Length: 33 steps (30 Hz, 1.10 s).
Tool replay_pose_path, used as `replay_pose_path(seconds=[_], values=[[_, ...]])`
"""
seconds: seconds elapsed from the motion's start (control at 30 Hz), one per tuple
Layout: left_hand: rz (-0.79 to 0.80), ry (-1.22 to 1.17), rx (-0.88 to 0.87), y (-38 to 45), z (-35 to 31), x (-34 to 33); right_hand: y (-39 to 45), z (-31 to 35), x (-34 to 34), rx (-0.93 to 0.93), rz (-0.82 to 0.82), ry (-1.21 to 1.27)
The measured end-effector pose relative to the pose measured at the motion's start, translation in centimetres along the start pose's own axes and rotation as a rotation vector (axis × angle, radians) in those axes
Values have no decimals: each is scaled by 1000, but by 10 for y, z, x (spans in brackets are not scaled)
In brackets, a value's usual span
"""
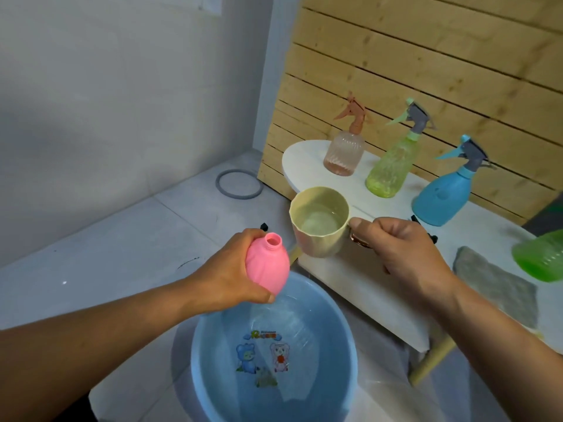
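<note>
Both hands are busy. The left hand (231, 275) wraps its fingers and thumb round the belly of a pink bottle (268, 263), holding it tilted with the open, capless neck pointing up and toward the cup. The right hand (402, 248) pinches the handle of a cream cup (316, 236), thumb on top and fingers curled through, and keeps it level just beside the bottle's mouth. Water (320, 223) fills the lower part of the cup.

Both things hang in the air above a blue basin (195, 360) on the floor, which also holds water, and just off the near edge of the white surface (359, 287).

The bottle looks like thin, light plastic, probably a little springy, so a grip round the widest part should do as long as it does not squeeze hard. It will likely get heavier and slicker as it fills. The cup looks stiff, and its handle is the natural hold. Its rim is far wider than the bottle's neck, so a slow tip seems wise, with the basin there to catch any spill.

Further back on the surface stand a peach spray bottle (344, 153), a yellow-green spray bottle (388, 169) and a blue spray bottle (441, 196), with a grey cloth (496, 281) lying to the right.
</note>
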<state>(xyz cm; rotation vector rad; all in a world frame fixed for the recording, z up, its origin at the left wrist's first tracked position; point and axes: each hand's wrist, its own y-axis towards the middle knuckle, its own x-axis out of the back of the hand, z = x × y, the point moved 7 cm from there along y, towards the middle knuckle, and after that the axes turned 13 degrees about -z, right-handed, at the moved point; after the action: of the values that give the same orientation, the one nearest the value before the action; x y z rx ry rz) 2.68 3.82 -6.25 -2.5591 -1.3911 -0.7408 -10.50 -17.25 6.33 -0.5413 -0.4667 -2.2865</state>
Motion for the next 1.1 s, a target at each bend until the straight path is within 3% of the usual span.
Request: replay_pose_path(seconds=[0.43,1.1], values=[[8,85,-75,-1,-6,0,-5,16,2,192,-52,-159],[30,120,-80,-7,-13,0,-18,29,0,297,-72,-263]])
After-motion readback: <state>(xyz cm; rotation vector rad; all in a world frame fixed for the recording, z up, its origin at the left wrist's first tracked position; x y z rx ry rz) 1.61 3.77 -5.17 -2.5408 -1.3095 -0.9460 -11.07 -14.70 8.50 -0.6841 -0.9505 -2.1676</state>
